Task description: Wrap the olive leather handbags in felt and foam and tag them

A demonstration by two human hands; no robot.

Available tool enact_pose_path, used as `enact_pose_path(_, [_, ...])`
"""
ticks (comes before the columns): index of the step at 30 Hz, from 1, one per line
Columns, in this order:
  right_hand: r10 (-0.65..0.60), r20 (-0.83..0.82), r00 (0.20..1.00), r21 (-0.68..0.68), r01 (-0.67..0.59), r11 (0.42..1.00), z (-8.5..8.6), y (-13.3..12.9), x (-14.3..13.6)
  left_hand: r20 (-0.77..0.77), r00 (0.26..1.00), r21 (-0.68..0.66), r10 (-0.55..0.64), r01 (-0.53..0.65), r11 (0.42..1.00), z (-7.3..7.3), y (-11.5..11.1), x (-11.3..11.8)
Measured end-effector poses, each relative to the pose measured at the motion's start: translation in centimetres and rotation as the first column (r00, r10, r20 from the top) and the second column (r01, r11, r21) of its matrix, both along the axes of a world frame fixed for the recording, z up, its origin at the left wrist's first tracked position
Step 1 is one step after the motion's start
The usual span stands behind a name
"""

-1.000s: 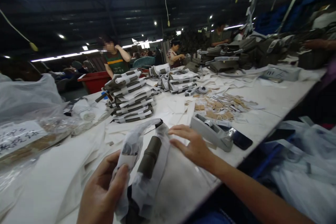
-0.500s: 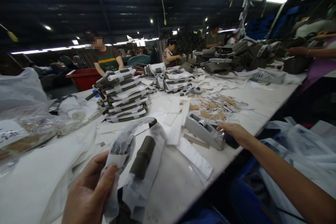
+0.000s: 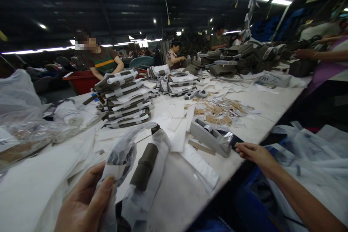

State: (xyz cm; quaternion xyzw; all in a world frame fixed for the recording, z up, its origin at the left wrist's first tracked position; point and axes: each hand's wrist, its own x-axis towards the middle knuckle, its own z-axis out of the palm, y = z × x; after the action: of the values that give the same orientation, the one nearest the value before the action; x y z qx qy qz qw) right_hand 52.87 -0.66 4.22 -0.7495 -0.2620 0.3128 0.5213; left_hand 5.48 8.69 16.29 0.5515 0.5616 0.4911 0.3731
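Between the thumb and fingers of my left hand [image 3: 84, 195] is a bag strap [image 3: 116, 163], wrapped in thin whitish sheet with a pale band around it. The strap loops over to an olive-green rolled part [image 3: 144, 166], partly covered by the same wrapping. To the right, a grey tape dispenser [image 3: 209, 136] rests near the table edge. My right hand [image 3: 254, 154] is pinched just beyond its cutting end, on what looks like a strip of clear tape [image 3: 230, 138]. The lower part of the strapped item runs out of view at the bottom.
Stacked wrapped olive bags [image 3: 127, 98] stand behind my left hand. Paper tags [image 3: 225, 110] and white paper strips [image 3: 179, 130] litter the table. More bags [image 3: 233, 61] are heaped farther back. A blue bin with plastic bags [image 3: 312, 166] is at right. Several co-workers [image 3: 106, 61] are around.
My right hand has moved from the dispenser's end a little right and towards me, its fingers now pinched. The left hand still holds the strap, slightly lower and farther left in view.
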Motion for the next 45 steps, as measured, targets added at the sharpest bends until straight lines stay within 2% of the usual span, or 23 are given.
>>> enact_pose_path(2, [-0.024,0.091,0.996,-0.021,0.026,0.999,-1.4,-0.1,0.1,0.078,0.995,-0.078,-0.065,0.071,0.994,-0.1,0.3,-0.4])
enact_pose_path(4, [-0.044,0.175,0.984,-0.050,0.053,0.997,-2.4,-0.4,-0.1,0.124,0.988,-0.092,-0.093,0.105,0.990,-0.1,0.4,-0.5])
enact_pose_path(6, [-0.042,0.226,0.973,-0.039,0.052,0.998,-2.6,-0.7,-1.1,0.144,0.985,-0.064,-0.091,0.101,0.993,0.1,0.2,-0.1])
enact_pose_path(8, [-0.002,0.254,0.967,0.041,-0.009,0.999,-1.9,-0.5,-3.4,0.166,0.983,-0.031,-0.074,0.080,0.996,0.5,-0.2,0.7])
enact_pose_path(10, [0.089,0.257,0.962,0.159,-0.133,0.978,-0.1,0.1,-7.0,0.182,0.980,0.013,-0.083,0.082,0.997,0.9,-0.4,1.5])
enact_pose_path(12, [0.234,0.237,0.943,0.289,-0.298,0.910,2.6,1.1,-11.6,0.158,0.977,0.078,-0.145,0.134,0.988,1.0,-0.4,2.0])
enact_pose_path(15, [0.479,0.178,0.859,0.458,-0.504,0.732,7.2,3.0,-18.7,0.076,0.977,0.158,-0.201,0.187,0.970,0.8,-0.2,2.3])
enact_pose_path(17, [0.621,0.185,0.761,0.515,-0.614,0.598,9.8,4.2,-22.5,0.038,0.979,0.184,-0.199,0.189,0.965,0.8,-0.2,2.3])
enact_pose_path(19, [0.684,0.203,0.701,0.540,-0.663,0.519,11.6,5.4,-25.5,0.013,0.980,0.207,-0.198,0.191,0.959,0.9,-0.3,2.4])
enact_pose_path(20, [0.691,0.214,0.690,0.541,-0.673,0.505,12.2,6.0,-26.6,0.005,0.981,0.220,-0.196,0.190,0.957,1.0,-0.4,2.5])
enact_pose_path(22, [0.676,0.232,0.700,0.525,-0.675,0.519,12.9,7.1,-28.1,-0.010,0.981,0.244,-0.196,0.192,0.950,1.2,-0.6,2.7])
enact_pose_path(26, [0.628,0.259,0.734,0.466,-0.664,0.584,13.2,8.2,-29.3,-0.053,0.986,0.288,-0.155,0.164,0.944,1.3,-0.8,2.4])
enact_pose_path(30, [0.646,0.256,0.719,0.387,-0.689,0.613,13.3,8.2,-29.2,-0.118,0.981,0.295,-0.153,0.182,0.938,1.3,-0.9,1.8])
enact_pose_path(35, [0.604,0.476,0.639,0.323,-0.766,0.555,13.2,7.8,-28.2,-0.196,0.976,0.348,-0.093,0.158,0.924,1.3,-0.9,1.5])
enact_pose_path(37, [0.602,0.512,0.613,0.314,-0.786,0.533,13.0,7.6,-27.9,-0.212,0.975,0.362,-0.065,0.140,0.922,1.2,-1.0,1.6])
enact_pose_path(40, [0.631,0.474,0.614,0.339,-0.789,0.513,12.7,7.4,-27.8,-0.223,0.973,0.339,-0.067,0.142,0.930,1.1,-1.3,1.9])
enact_pose_path(45, [0.700,0.320,0.638,0.439,-0.755,0.487,12.3,7.5,-28.4,-0.167,0.980,0.276,-0.105,0.149,0.949,1.1,-1.9,2.4])
